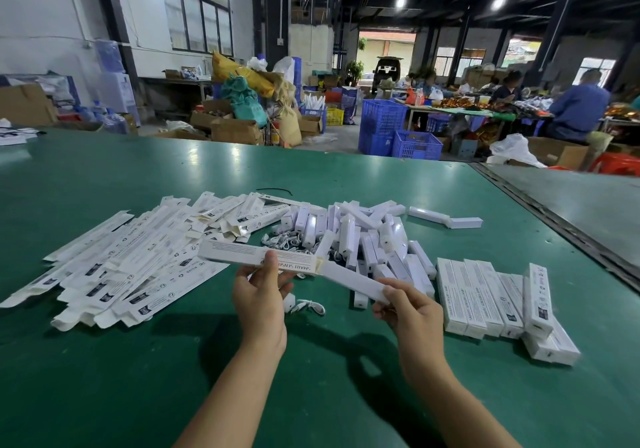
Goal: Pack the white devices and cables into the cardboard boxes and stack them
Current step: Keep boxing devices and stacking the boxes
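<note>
Long white printed cardboard box [242, 255] above green table [104, 378], gripped in left hand [259, 297]; slim white bar-shaped device [353, 279] at that box's open right end, pinched by right hand [412, 312]. Left of box, flattened cartons [121, 260]; right, packed boxes [478, 298].

left hand [259, 295] grips box [256, 257] | right hand [408, 312] holds white device [353, 283] at its mouth

I cannot see how far the long white plastic device [353, 283] reaches into the narrow printed white cardboard box [242, 253] — its mouth hides that end. Most fingers of the left hand [259, 297] sit behind the box; its small print blurs — unreadable to me.
</note>
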### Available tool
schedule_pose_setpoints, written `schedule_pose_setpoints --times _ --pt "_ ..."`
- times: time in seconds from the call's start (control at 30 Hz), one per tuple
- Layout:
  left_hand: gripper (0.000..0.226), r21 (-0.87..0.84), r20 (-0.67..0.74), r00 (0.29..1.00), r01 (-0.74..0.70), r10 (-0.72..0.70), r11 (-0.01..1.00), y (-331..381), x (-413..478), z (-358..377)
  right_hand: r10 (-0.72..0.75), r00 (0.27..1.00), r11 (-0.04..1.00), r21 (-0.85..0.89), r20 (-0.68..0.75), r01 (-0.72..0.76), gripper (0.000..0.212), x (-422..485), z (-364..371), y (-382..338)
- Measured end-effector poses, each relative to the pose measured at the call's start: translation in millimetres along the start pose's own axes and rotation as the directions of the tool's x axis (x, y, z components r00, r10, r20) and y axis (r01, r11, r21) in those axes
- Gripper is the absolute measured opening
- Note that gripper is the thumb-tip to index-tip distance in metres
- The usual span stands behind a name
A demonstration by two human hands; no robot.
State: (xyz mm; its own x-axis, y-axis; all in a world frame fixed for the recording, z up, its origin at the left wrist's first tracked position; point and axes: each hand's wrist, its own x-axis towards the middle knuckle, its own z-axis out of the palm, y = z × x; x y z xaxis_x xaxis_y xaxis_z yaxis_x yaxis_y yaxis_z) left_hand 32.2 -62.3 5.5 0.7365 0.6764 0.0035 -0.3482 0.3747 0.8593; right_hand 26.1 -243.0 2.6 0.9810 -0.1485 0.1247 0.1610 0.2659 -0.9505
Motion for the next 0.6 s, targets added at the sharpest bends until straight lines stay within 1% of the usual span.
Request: schedule_pose_setpoints --times 0.23,0.4,0.53,0.6 --pt "0.016 -0.009 -0.01 1.0 0.001 -0.001 1.0 0.6 -0.7 0.6 -0.028 1.0 0.997 -0.072 0.013 0.028 0.031 -0.3 -0.8 0.6" --pt "0.017 -0.008 0.035 0.999 -0.005 0.005 1.0 1.8 -3.2 0.7 -0.023 0.999 0.995 -0.097 0.028 0.025 0.035 3.5 -5.5 1.4" --pt "0.03 -0.017 0.105 0.994 0.011 -0.009 1.0 4.3 -7.5 0.8 0.037 0.999 0.997 -0.063 0.011 -0.036 0.034 8.2 -6.5 3.9" --pt "0.026 -0.003 0.119 0.993 0.011 -0.011 1.0 2.6 -8.7 1.1 0.062 0.998 0.997 -0.045 -0.004 -0.062 0.028 9.4 -7.1 5.0"
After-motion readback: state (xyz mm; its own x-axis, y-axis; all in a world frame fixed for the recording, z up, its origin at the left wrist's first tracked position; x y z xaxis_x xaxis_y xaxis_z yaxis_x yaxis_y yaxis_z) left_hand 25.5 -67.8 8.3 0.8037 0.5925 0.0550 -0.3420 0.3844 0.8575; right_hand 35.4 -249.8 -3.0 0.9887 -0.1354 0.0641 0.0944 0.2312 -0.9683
